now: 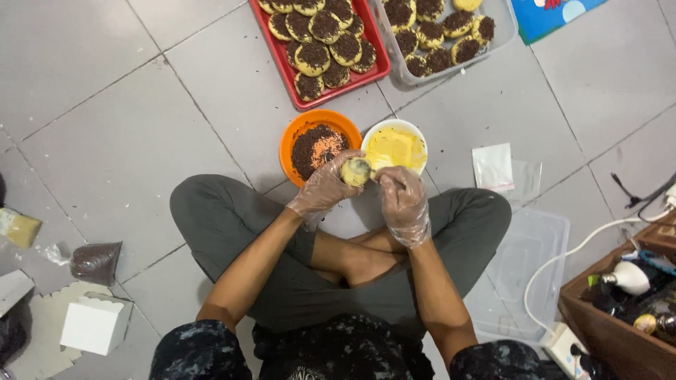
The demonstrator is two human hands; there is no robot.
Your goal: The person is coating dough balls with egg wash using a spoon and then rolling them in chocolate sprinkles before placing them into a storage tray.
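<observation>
I sit cross-legged on a tiled floor, both hands in clear plastic gloves. My left hand holds a small round yellow pastry just in front of two bowls. My right hand is closed beside it, fingers pinched on a thin tool touching the pastry; the tool itself is hard to make out. An orange bowl of dark chocolate sprinkles stands to the left. Next to it a white bowl holds yellow cream.
A red tray and a clear tray at the top hold several sprinkle-topped pastries. A clear plastic lid lies at my right knee, small plastic bags beyond it. A sprinkle bag and white box lie left.
</observation>
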